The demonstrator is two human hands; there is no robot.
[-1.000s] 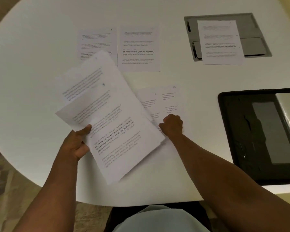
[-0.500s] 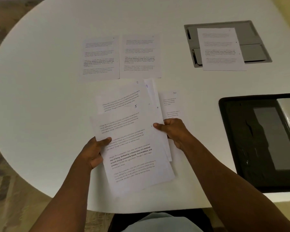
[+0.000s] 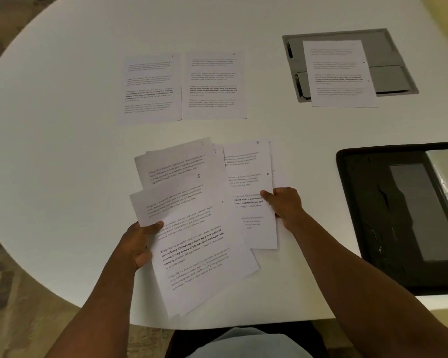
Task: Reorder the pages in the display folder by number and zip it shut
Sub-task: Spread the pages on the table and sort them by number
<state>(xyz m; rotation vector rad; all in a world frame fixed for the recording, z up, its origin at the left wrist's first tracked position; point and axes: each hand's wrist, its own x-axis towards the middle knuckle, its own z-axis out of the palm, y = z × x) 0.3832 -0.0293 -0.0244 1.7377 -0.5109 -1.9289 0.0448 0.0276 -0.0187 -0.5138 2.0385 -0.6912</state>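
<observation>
My left hand (image 3: 140, 244) grips a fanned stack of printed pages (image 3: 192, 228) by its left edge; the top sheet carries a handwritten 5. My right hand (image 3: 285, 205) pinches the right edge of a page numbered 3 (image 3: 248, 177), which lies partly under the fan, with another sheet under it. Two single pages lie side by side farther back, a left page (image 3: 150, 89) and a right page (image 3: 214, 85). One more page (image 3: 339, 73) rests on a grey recessed panel. The black display folder (image 3: 388, 215) lies open at the right edge.
The round white table (image 3: 62, 125) holds everything. The grey recessed panel (image 3: 396, 47) sits at the back right. A clear sleeve (image 3: 445, 182) shines inside the open folder. Patterned carpet shows beyond the table's left rim. My lap is just below the near edge.
The left hand has brought the fanned stack down and rightward toward the table. The right hand has shifted right and now pinches the page numbered 3, exposing more of it.
</observation>
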